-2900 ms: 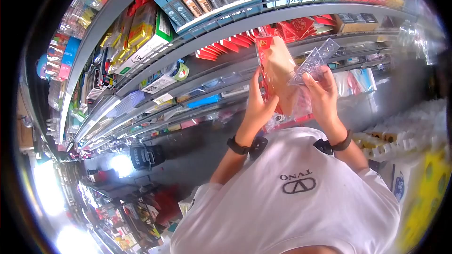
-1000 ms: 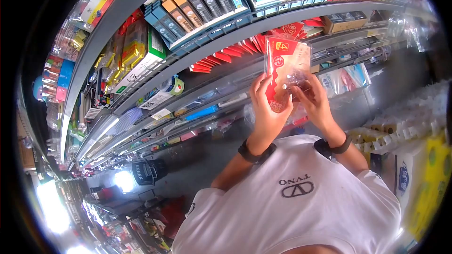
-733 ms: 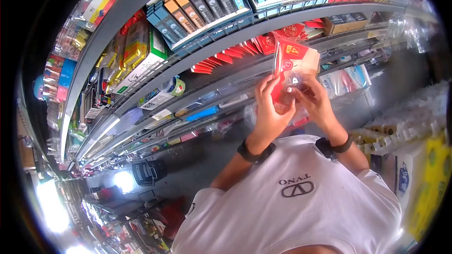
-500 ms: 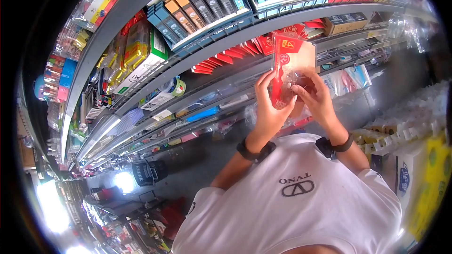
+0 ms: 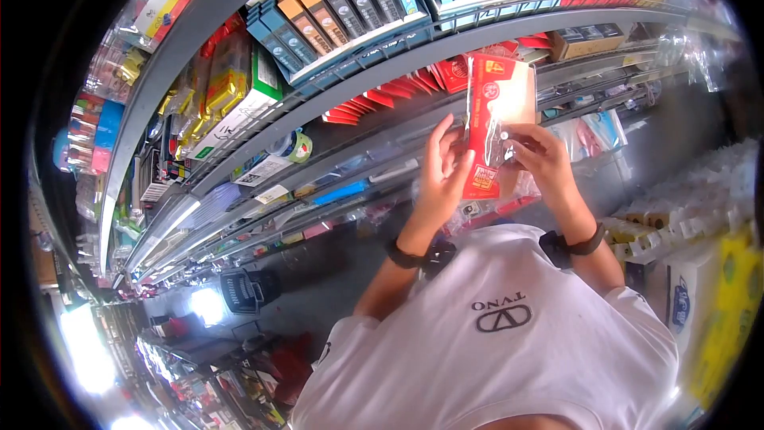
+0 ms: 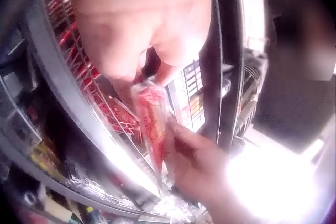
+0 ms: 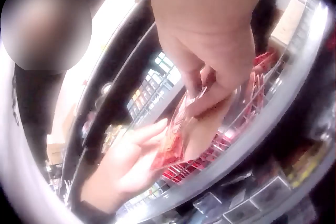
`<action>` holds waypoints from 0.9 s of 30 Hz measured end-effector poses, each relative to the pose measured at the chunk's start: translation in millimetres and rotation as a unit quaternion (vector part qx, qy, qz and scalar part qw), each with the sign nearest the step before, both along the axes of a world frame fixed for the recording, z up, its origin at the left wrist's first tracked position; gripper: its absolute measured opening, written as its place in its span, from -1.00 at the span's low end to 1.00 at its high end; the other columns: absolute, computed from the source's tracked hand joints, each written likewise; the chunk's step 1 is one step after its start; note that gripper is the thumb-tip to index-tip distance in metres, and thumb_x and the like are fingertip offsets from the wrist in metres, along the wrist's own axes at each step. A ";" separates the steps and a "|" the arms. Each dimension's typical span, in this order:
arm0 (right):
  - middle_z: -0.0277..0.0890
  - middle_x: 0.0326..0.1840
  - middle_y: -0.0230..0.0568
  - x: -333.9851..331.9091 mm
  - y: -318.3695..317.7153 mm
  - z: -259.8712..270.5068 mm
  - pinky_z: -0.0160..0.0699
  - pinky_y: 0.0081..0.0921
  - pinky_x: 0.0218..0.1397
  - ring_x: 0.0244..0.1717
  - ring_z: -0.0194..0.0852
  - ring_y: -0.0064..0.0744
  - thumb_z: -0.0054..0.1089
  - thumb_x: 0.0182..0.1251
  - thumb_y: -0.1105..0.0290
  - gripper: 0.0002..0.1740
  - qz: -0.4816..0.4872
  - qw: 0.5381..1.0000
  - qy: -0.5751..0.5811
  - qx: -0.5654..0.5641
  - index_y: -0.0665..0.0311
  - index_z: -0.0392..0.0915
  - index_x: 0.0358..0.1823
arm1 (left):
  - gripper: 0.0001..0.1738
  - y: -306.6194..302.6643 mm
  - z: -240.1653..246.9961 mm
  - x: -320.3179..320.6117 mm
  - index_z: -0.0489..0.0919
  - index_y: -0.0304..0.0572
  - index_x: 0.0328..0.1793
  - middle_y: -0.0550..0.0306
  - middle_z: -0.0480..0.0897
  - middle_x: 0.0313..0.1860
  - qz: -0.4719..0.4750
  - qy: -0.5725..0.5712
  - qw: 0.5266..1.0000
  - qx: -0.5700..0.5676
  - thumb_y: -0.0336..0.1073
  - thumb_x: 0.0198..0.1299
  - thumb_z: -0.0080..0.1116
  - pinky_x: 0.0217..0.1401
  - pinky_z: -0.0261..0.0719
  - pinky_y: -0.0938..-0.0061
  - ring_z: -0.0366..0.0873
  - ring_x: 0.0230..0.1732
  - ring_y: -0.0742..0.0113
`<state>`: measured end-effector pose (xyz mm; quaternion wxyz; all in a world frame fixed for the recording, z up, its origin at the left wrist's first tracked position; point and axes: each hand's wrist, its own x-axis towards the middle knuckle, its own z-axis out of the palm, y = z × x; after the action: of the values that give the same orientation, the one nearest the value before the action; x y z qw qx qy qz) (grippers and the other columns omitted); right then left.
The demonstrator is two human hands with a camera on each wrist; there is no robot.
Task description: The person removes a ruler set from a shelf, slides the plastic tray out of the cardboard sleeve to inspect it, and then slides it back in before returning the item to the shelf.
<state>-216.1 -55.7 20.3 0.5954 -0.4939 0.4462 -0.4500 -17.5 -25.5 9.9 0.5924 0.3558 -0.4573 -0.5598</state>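
Observation:
A red and tan packet in clear wrapping (image 5: 487, 103) is held upright between the hands. My left hand (image 5: 442, 179) is at its left edge, thumb against the red side; the left wrist view shows the packet's narrow edge (image 6: 152, 116) by the fingers of that hand (image 6: 142, 29). My right hand (image 5: 551, 166) pinches a small clear plastic piece (image 5: 504, 140) over the packet's front. From the right wrist, the right hand (image 7: 210, 50) has curled fingertips at the wrapping and the left hand (image 7: 126, 163) lies across from it. The piece's full outline is hidden.
Shelves curve across the head view, with boxed goods (image 5: 350, 0) on top and red envelopes (image 5: 382, 95) below. A black basket (image 5: 247, 291) stands on the floor at left. Wrapped white and yellow packs (image 5: 720, 310) fill the lower right.
Since the one-second-old view, my left hand has shifted left and spread further from the packet's face, baring its lower red part. In the oldest view, my right hand held clear set squares apart from the packet.

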 end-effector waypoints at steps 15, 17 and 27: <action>0.67 -0.09 -0.31 3.4 -2.4 16.7 0.55 -0.67 0.01 -0.07 0.58 -0.66 0.23 0.40 0.58 -0.75 -0.010 0.999 -0.021 0.042 0.46 0.59 0.08 | -0.61 -0.2 -22.4 12.6 0.44 -0.40 0.36 0.15 0.66 0.08 -0.049 -0.072 0.992 0.086 -0.28 0.55 0.02 0.16 0.50 0.59 0.54 0.07 0.57; 0.66 -0.09 -0.32 5.4 -2.5 15.0 0.54 -0.68 -0.01 -0.08 0.57 -0.67 0.24 0.40 0.57 -0.76 -0.035 0.997 -0.036 0.057 0.44 0.59 0.06 | -0.60 1.0 -14.7 8.9 0.42 -0.39 0.37 0.13 0.67 0.09 -0.047 -0.070 0.993 0.085 -0.28 0.55 0.02 0.18 0.50 0.57 0.54 0.09 0.56; 0.67 -0.14 -0.37 -0.2 -0.8 5.7 0.50 -0.71 -0.05 -0.17 0.54 -0.68 0.34 0.41 0.45 -0.76 -0.072 0.990 -0.084 0.085 0.43 0.64 0.01 | -0.53 0.9 -16.1 7.5 0.34 -0.42 0.45 0.04 0.66 0.12 -0.113 -0.096 0.986 0.075 -0.34 0.52 0.06 0.17 0.55 0.52 0.56 0.10 0.50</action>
<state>-216.2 -56.5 26.0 0.6369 -0.3684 0.4659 -0.4915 -10.0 -24.6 -6.2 0.4503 0.3973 -0.5062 -0.6190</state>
